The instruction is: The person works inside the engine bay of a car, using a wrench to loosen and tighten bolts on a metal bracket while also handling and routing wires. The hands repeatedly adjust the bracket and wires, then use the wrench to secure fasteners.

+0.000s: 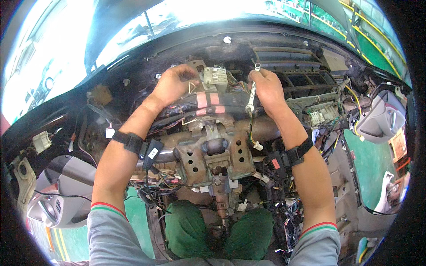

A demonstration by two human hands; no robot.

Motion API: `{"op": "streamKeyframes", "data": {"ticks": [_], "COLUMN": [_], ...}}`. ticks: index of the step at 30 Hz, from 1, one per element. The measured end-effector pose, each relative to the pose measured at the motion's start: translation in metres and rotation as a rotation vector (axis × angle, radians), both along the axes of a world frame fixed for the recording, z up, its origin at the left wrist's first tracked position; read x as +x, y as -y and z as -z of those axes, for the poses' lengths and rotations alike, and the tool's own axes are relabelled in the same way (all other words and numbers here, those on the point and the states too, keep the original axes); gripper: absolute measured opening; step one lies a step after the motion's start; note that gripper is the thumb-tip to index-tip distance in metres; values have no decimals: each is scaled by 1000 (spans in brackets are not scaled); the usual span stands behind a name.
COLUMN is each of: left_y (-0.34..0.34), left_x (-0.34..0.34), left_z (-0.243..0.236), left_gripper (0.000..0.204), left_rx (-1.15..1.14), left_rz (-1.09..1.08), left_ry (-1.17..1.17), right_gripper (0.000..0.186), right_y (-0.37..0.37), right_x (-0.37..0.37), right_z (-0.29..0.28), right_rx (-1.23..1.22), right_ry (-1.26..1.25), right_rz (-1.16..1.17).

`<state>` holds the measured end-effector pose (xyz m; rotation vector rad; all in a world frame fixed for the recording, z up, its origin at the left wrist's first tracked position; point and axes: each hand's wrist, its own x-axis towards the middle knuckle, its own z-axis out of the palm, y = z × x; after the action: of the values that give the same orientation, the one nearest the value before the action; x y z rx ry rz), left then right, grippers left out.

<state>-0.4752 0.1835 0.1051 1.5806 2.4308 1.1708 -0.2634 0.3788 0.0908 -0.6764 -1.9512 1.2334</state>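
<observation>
My right hand [269,91] is closed around a combination wrench [253,91], its ring end up and its open end pointing down toward the wiring. On the left, my left hand [176,83] reaches in beside a pale connector block [215,78], fingers bent inward. Its fingertips are partly hidden against a rusty metal bracket [197,66], so what they grip does not show. Between the hands runs a dark wiring harness [217,102] wrapped with pink tape. Below it sits a metal steering column bracket [215,155] on a cross beam [265,128].
A loose white connector [257,145] hangs from wires under the wrench. Open air ducts [304,80] lie at the right. Bundled wires [288,217] fill the lower right. Door panels [384,117] stand open on both sides. Black straps with small boxes [295,156] are on my forearms.
</observation>
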Motion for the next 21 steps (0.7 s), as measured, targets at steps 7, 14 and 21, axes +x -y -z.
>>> {"op": "streamKeyframes", "data": {"ticks": [7,14,21], "left_y": [0,0,0], "left_x": [-9,-9,-2], "left_z": [6,7,1], "left_gripper": [26,24,25], "left_rx": [-30,79,-70], "left_rz": [-39,84,-132], "left_ry": [0,-27,17], "right_gripper": [32,32,32], "right_y": [-2,-2,-2], "right_x": [2,1,1], "right_z": [-2,-1,-1], "right_rx": [43,46,43], "right_ry": [73,71,63], "right_rz": [1,4,2]}}
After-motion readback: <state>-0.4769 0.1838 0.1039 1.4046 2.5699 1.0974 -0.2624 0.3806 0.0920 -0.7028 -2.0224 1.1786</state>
